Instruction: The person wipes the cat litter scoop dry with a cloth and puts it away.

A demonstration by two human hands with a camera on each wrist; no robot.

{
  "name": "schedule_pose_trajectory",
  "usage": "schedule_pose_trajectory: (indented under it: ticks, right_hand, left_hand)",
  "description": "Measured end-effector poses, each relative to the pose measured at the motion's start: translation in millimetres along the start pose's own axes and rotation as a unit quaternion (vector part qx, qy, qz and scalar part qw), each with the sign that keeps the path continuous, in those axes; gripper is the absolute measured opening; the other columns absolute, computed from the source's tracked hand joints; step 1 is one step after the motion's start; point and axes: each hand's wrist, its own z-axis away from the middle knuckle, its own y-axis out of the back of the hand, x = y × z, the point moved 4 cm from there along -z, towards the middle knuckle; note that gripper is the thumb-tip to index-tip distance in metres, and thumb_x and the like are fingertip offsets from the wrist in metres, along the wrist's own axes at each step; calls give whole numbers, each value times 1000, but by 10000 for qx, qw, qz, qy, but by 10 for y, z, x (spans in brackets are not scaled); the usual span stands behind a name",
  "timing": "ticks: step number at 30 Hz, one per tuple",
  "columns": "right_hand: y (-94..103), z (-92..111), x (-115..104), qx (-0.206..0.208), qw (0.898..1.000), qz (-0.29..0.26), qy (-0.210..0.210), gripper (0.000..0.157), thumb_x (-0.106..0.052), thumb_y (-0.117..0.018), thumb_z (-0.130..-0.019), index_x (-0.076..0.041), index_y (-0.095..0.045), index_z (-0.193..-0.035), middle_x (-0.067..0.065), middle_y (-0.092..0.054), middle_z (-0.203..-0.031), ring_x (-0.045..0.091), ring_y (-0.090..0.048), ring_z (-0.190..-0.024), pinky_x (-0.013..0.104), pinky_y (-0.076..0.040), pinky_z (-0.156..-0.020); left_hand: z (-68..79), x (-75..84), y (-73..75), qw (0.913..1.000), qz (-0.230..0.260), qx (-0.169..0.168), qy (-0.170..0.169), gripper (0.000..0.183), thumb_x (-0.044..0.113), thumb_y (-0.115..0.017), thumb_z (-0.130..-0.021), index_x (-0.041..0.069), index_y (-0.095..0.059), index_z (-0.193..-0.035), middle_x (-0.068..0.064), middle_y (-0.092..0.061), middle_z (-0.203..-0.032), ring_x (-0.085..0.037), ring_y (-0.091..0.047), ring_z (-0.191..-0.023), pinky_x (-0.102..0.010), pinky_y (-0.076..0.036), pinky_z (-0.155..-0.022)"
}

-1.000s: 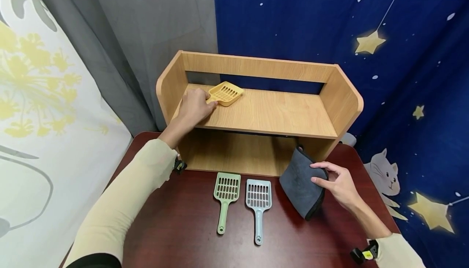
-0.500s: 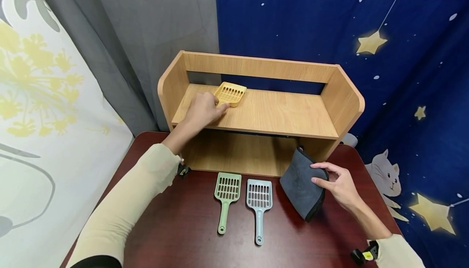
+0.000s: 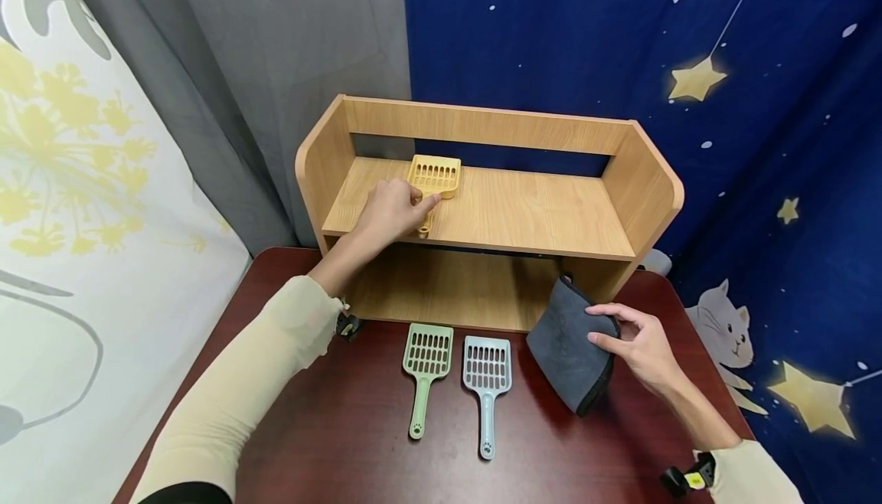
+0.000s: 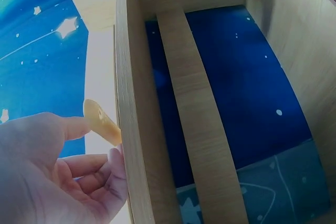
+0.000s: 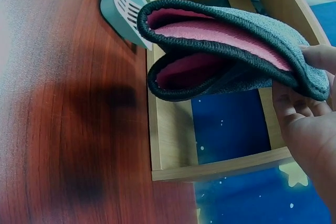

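A yellow litter scoop (image 3: 434, 175) lies on the upper board of the wooden shelf (image 3: 524, 217), its handle pointing to the front edge. My left hand (image 3: 393, 209) pinches it near the neck, partly covering the handle. In the left wrist view the thumb touches the handle (image 4: 102, 123) and the other fingers are curled. My right hand (image 3: 637, 343) holds a folded grey cloth (image 3: 568, 347) with black edging, at the shelf's lower right front. The right wrist view shows pink inner layers in the cloth (image 5: 226, 32).
A green litter scoop (image 3: 427, 355) and a light blue litter scoop (image 3: 487, 366) lie side by side on the dark red table (image 3: 358, 427), in front of the shelf. Grey and blue star-patterned curtains (image 3: 510, 37) hang behind.
My left hand has moved right along the upper board and turned the yellow litter scoop, so its handle now points to the front. The right hand and cloth have stayed nearly still.
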Motion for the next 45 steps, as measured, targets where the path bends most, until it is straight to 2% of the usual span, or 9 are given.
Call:
schedule_pose_trajectory:
  ticks: [4, 7, 11, 16, 19, 23, 28, 37, 45]
  right_hand:
    - [21, 4, -7, -61, 10000, 10, -9, 38, 7, -75, -80, 7, -64, -116, 5, -68, -109, 9, -60, -92, 18, -50, -76]
    - [31, 7, -7, -123, 9999, 37, 12, 37, 7, -74, -80, 7, -64, -116, 6, -68, -111, 10, -60, -95, 18, -50, -78]
    - [44, 21, 16, -207, 9997, 121, 42, 36, 6, -73, -82, 6, -65, -117, 10, -67, -113, 12, -60, -100, 18, -50, -80]
    - [65, 64, 62, -246, 9995, 186, -9, 36, 6, -73, -83, 6, -65, -118, 15, -65, -114, 14, -59, -103, 19, -49, -82]
    - [76, 90, 86, -207, 9995, 220, -46, 37, 5, -73, -83, 5, -65, -119, 15, -65, -114, 14, -59, -103, 19, -49, -82]
    - [79, 126, 127, -189, 9994, 273, -63, 37, 5, -73, -83, 4, -65, -119, 13, -65, -115, 13, -58, -105, 17, -49, -84]
    - [94, 164, 204, -77, 9996, 239, -130, 37, 5, -73, -83, 5, -65, -119, 11, -65, -115, 11, -58, -109, 16, -48, -87]
    - [150, 224, 337, 77, 9998, 68, -148, 39, 7, -72, -83, 8, -63, -121, 7, -66, -118, 9, -56, -113, 16, -47, -88]
    - [213, 272, 446, 146, 9997, -95, -140, 40, 9, -72, -82, 11, -61, -121, 6, -66, -117, 8, -57, -113, 16, -47, -88]
  left_hand:
    - [74, -14, 31, 9994, -2, 270, -225, 44, 41, -56, -98, 13, -58, -64, 3, -40, -51, -10, -36, -46, -25, -23, -43]
    - [183, -50, 91, 9970, -21, 690, -347, 35, 41, -56, -97, 11, -71, -86, 2, -54, -62, -12, -47, -53, -27, -33, -47]
    - [380, -128, 184, 9904, -17, 1280, -530, 40, 41, -58, -96, 8, -73, -112, -1, -65, -80, -15, -58, -68, -32, -44, -58]
    - [651, -244, 261, 9802, 89, 1786, -847, 36, 38, -61, -96, 8, -74, -111, -3, -68, -84, -16, -62, -71, -35, -48, -62]
    - [802, -321, 265, 9767, 120, 1911, -972, 33, 36, -62, -96, 8, -75, -108, -2, -68, -82, -15, -62, -69, -34, -47, -60]
    - [989, -431, 202, 9772, -10, 1854, -1037, 30, 36, -64, -94, 11, -75, -106, 2, -66, -77, -13, -58, -63, -31, -43, -56]
    - [1174, -568, 29, 9823, -47, 1586, -997, 25, 35, -68, -92, 13, -76, -101, 6, -64, -74, -12, -58, -63, -30, -42, -55]
    - [1487, -824, -537, 9951, 14, 805, -580, 36, 39, -74, -85, 9, -74, -105, -1, -70, -83, -13, -67, -71, -37, -54, -61]
    - [1710, -948, -877, 9965, 48, 801, -231, 45, 44, -77, -82, 10, -72, -111, -1, -69, -89, -19, -66, -77, -41, -52, -65]
